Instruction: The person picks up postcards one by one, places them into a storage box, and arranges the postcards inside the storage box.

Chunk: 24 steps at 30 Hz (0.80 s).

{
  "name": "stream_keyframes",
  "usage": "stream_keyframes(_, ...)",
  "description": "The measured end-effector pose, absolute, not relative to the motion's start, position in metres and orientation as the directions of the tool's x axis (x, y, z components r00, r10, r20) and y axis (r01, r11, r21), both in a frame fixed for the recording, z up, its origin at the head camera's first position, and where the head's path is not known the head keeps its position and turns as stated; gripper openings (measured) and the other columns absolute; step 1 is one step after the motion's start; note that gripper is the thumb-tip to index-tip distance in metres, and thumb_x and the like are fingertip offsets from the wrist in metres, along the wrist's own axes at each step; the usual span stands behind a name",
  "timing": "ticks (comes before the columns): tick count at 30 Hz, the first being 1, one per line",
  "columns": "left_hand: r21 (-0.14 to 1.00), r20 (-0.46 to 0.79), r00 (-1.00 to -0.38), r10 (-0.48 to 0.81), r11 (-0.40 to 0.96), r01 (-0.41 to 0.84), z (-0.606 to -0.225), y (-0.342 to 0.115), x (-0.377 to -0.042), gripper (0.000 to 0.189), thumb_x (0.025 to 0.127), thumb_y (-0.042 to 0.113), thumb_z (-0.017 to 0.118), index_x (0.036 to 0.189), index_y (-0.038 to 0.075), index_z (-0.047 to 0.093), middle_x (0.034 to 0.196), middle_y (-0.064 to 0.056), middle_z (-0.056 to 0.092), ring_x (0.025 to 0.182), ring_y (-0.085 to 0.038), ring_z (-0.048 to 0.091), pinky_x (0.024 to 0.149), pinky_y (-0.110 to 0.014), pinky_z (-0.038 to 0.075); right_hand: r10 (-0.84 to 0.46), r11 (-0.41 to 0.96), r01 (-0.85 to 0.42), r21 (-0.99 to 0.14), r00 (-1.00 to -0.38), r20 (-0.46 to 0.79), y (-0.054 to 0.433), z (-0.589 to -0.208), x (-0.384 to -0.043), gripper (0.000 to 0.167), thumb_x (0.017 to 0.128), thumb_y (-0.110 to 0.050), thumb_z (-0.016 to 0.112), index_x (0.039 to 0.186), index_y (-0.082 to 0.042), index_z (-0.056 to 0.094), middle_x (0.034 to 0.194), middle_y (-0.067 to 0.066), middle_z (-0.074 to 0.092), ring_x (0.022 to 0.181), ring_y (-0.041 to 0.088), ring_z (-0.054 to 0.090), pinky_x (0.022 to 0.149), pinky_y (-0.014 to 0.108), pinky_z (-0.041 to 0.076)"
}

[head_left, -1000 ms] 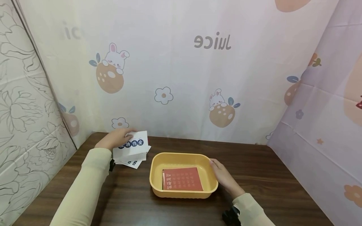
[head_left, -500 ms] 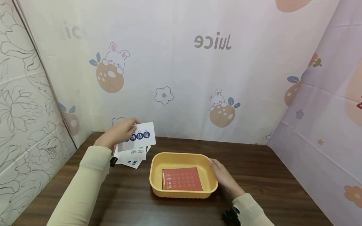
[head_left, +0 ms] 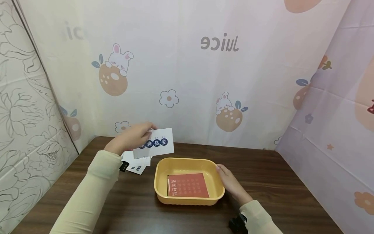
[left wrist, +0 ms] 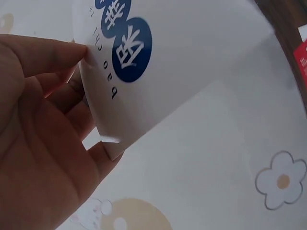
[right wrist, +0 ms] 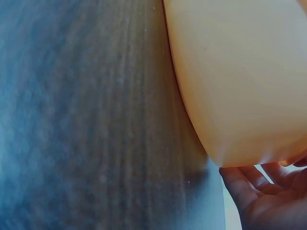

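Observation:
My left hand (head_left: 130,137) pinches a white card (head_left: 167,150) with blue circles and white characters by its left edge. It is raised over the left back of the table, above a pile of white cards (head_left: 142,162). The left wrist view shows my thumb on the printed face of the card and the fingers behind it. A yellow plastic basin (head_left: 187,201) stands at the middle, with a red card (head_left: 191,187) bearing pale characters lying on top of others inside. My right hand (head_left: 233,186) holds the basin's right side at the rim; in the right wrist view its fingers touch the outer wall.
The dark wood table (head_left: 181,221) reaches back to a printed curtain (head_left: 187,71), with more curtain on the left and right. A red corner of a card (left wrist: 302,60) shows at the right edge of the left wrist view.
My left hand has lifted the white card off the pile and carried it to the right, towards the basin. The right hand and the basin have stayed put.

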<state>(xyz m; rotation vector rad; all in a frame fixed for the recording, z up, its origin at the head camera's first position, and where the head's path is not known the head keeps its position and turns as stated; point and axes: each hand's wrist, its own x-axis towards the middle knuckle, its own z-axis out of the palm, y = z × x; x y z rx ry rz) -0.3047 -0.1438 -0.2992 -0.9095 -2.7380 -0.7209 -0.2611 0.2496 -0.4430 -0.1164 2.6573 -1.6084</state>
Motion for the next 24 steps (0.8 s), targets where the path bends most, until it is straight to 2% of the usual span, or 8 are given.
stream_keyframes(4,0.384,0.310,-0.761,0.570,0.657,0.649,-0.295,-0.130,-0.299,0.026,0.100,0.003,0.049,0.124,0.002,0.060,0.101,-0.006,0.069,0.085,-0.015,0.064,0.083,-0.040,0.053,-0.075,0.468,-0.041,-0.883,-0.997,0.007,0.249,-0.444,-0.261,0.046,0.110,-0.028,0.036,0.142,0.004,0.046,0.132,0.023,0.057,0.113,0.031,0.060,0.093,0.045,0.051)
stream_keyframes(7,0.374,0.320,-0.727,0.607,0.624,0.686,-0.294,-0.121,-0.296,0.024,0.099,0.003,0.052,0.121,0.003,0.062,0.098,-0.003,0.070,0.086,-0.014,0.066,0.085,-0.041,0.054,-0.070,0.471,-0.038,-0.881,-0.998,0.006,0.249,-0.444,-0.261,0.045,0.110,-0.028,0.036,0.141,0.004,0.047,0.131,0.022,0.057,0.111,0.029,0.060,0.092,0.044,0.051)
stream_keyframes(17,0.368,0.285,-0.708,0.646,0.608,0.704,-0.290,-0.106,-0.294,0.024,0.100,0.004,0.054,0.122,0.005,0.063,0.100,-0.004,0.070,0.090,-0.015,0.067,0.088,-0.041,0.054,-0.073,0.471,-0.035,-0.881,-0.997,0.001,0.248,-0.443,-0.260,0.048,0.110,-0.030,0.036,0.143,0.004,0.045,0.135,0.024,0.055,0.116,0.031,0.059,0.095,0.046,0.050)
stream_keyframes(24,0.360,0.220,-0.691,0.689,0.601,0.714,-0.297,-0.089,-0.297,0.024,0.100,0.006,0.055,0.122,0.007,0.063,0.099,-0.003,0.070,0.081,-0.010,0.066,0.075,-0.030,0.056,-0.069,0.469,-0.037,-0.882,-0.998,0.006,0.249,-0.443,-0.261,0.049,0.110,-0.031,0.037,0.142,0.005,0.046,0.132,0.023,0.056,0.111,0.030,0.060,0.091,0.044,0.052)
